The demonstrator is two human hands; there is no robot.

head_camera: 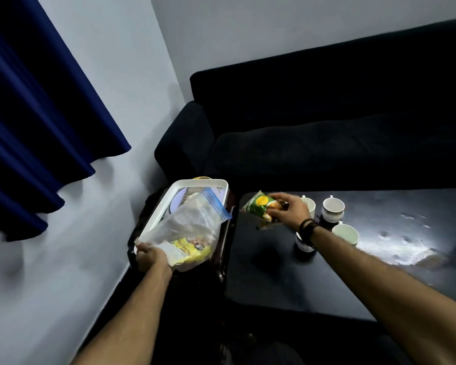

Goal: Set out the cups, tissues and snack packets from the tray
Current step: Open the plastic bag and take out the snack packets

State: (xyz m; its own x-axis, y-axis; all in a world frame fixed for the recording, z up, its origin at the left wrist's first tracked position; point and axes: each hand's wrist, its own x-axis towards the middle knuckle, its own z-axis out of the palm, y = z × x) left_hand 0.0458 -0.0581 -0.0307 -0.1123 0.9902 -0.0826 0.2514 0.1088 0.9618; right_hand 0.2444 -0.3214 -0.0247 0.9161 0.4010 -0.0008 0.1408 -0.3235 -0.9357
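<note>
The snack step is in hand. The left hand (151, 257) pinches the clear zip bag (192, 227) with yellow packets inside, resting in the white tray (195, 183). The right hand (290, 210) grips a green snack packet (261, 206) above the dark tabletop (261, 272), beside the white cups (333, 206). Next, I think, it must be lowered onto a free spot.

Both arms outstretched, grips (151, 256) (291, 210) closed.
</note>
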